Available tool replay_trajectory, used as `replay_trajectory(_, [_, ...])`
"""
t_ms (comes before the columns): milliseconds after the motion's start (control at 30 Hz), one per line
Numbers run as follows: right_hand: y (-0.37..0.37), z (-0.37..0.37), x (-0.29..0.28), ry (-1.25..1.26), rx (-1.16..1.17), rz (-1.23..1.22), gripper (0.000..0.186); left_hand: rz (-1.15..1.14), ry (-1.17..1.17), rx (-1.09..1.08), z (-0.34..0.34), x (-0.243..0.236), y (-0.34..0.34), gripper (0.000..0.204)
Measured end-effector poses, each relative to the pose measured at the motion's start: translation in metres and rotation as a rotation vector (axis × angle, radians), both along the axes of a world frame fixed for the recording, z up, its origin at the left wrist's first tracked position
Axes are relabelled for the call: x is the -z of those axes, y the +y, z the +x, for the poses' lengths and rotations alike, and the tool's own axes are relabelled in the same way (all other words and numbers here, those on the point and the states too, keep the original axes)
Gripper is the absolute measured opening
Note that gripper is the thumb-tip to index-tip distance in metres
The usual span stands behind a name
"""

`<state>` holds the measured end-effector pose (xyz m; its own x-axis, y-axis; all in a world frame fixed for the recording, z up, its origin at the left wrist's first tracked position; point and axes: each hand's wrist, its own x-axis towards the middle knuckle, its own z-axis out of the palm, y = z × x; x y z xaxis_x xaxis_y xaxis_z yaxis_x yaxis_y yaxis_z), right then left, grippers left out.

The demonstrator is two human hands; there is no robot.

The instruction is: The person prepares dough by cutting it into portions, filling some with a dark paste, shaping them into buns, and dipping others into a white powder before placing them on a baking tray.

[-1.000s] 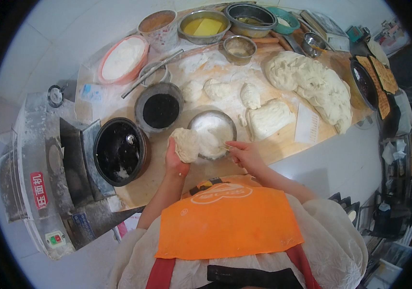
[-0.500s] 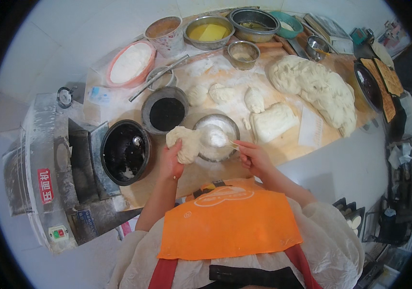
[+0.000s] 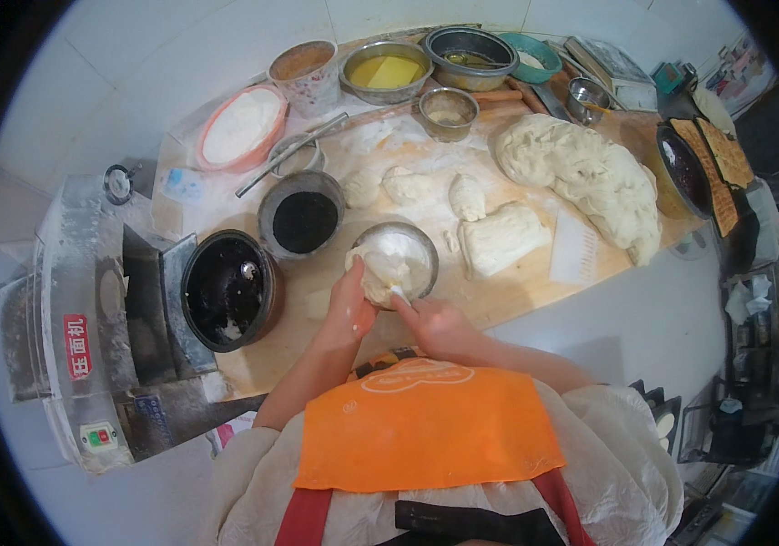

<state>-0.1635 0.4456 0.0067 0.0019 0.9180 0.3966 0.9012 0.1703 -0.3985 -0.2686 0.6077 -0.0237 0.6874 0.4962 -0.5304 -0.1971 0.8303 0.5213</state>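
Note:
My left hand (image 3: 350, 303) is closed on a flattened piece of dough (image 3: 376, 286), held over the near left part of a metal bowl (image 3: 429, 257) of white powder. My right hand (image 3: 435, 326) grips a spoon (image 3: 398, 292), its tip against the dough; the spoon's bowl is mostly hidden. Beyond the bowl lie three small dough lumps, the left (image 3: 361, 190), the middle (image 3: 406, 186) and the right (image 3: 467, 197). A thick folded slab of dough (image 3: 504, 239) rests to the right, next to a white scraper (image 3: 574, 250).
A large dough mass (image 3: 585, 177) spreads across the right of the floured board. Left of the bowl stand a pan of black filling (image 3: 305, 221) and a dark basin (image 3: 226, 305). A dough-pressing machine (image 3: 89, 273) flanks the board. Flour tub (image 3: 242, 127) and oil basin (image 3: 387, 73) sit behind.
The dough in my left hand has moved right, over the bowl. My right hand has come left with the spoon, from the bowl's right side to the dough.

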Motion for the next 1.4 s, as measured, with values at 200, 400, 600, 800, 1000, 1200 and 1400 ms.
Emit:
replay_trajectory(200, [0.001,0.032,-0.019,0.387,0.106,0.018,0.039,-0.140,-0.141,-0.054,-0.006,-0.003,0.004,0.049])
replay_trajectory(400, [0.003,0.063,-0.028,1.882,0.239,-0.351,0.029,-0.188,-0.185,-0.012,-0.013,-0.008,0.008,0.049])
replay_trajectory(600, [0.004,0.060,0.018,2.046,0.279,-0.461,0.028,-0.184,-0.200,0.010,-0.015,-0.012,0.004,0.050])
replay_trajectory(800, [0.011,0.048,-0.003,1.789,0.421,-0.477,0.024,-0.145,-0.210,0.015,-0.012,-0.013,0.004,0.050])
replay_trajectory(1000, [0.000,0.052,-0.007,1.152,0.418,-0.132,0.021,-0.115,-0.180,-0.050,-0.024,-0.002,0.017,0.050])
replay_trajectory(1200, [0.006,0.055,0.016,0.284,0.220,-0.156,0.031,-0.111,-0.318,-0.018,-0.034,-0.027,0.010,0.054])
replay_trajectory(1400, [0.046,0.021,-0.004,0.783,0.189,-0.195,0.056,-0.090,-0.393,-0.039,-0.016,-0.042,-0.007,0.057])
